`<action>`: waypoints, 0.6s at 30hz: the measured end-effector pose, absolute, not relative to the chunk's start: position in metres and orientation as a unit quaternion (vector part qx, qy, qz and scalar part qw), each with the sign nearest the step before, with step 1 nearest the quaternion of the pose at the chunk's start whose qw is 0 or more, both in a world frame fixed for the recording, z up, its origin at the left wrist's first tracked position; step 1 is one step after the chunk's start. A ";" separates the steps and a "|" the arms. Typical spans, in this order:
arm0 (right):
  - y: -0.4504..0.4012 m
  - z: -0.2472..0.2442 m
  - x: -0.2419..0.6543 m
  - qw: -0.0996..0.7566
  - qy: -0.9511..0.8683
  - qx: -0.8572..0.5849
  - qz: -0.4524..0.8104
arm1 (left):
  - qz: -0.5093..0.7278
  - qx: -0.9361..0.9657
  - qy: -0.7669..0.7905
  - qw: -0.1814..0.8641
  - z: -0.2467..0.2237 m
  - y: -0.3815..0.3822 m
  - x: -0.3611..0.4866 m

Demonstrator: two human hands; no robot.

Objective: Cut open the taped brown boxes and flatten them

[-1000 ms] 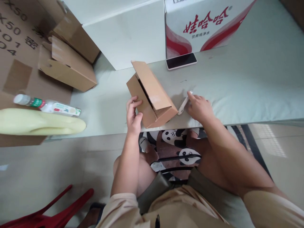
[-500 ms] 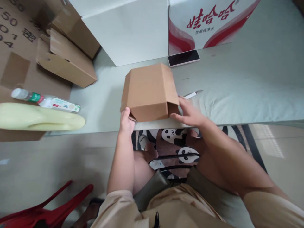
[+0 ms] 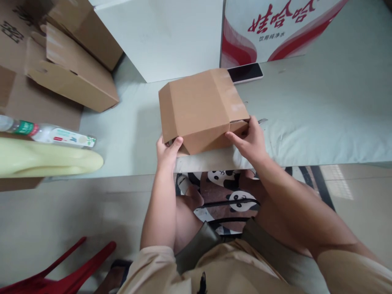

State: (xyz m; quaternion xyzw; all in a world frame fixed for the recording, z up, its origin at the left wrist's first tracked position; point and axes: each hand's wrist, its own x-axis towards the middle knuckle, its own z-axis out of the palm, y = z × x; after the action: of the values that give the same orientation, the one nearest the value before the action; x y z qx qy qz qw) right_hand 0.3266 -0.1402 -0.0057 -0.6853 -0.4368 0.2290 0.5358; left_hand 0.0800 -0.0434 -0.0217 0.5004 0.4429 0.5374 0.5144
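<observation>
A brown cardboard box (image 3: 199,106) is tilted over the pale green cloth near the table's front edge, with flaps sloping out at its left and right sides. My left hand (image 3: 168,152) grips its near left corner, thumb on the outside and the other fingers under the flap. At the near right corner, my right hand (image 3: 251,139) holds the box, thumb on the front face and fingers tucked beneath the right flap. Beyond the right fingers shows the tip of a utility knife (image 3: 262,121), mostly hidden behind the hand.
A black-screened phone (image 3: 247,72) lies behind the box, against a white and red printed carton (image 3: 275,36). Beside that stands a large white box (image 3: 165,45). Leftward are cardboard boxes (image 3: 73,77), a plastic bottle (image 3: 24,127) and a pale yellow object (image 3: 52,157). A red chair (image 3: 76,267) is lower left.
The cardboard box has turned slightly and its right side has moved rightward, now covering part of the phone. My right hand has closed onto the right flap, and my left thumb has shifted along the corner.
</observation>
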 end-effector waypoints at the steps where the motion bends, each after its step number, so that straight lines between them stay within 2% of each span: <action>1: -0.140 -0.004 0.326 0.537 -0.429 -0.690 0.227 | 0.540 0.504 0.443 0.509 -0.022 -0.043 0.080; 13: -0.150 0.008 0.318 0.591 -0.424 -0.646 0.234 | 0.543 0.537 0.464 0.449 -0.011 -0.048 0.078; 18: -0.149 0.006 0.322 0.618 -0.355 -0.658 0.245 | 0.573 0.508 0.415 0.490 -0.012 -0.051 0.074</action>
State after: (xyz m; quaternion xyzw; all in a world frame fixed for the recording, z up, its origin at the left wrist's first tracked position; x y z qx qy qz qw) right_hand 0.3224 -0.1489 0.0061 -0.6576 -0.3547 0.2450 0.6179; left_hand 0.0735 -0.0509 -0.0117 0.5081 0.4153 0.5734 0.4905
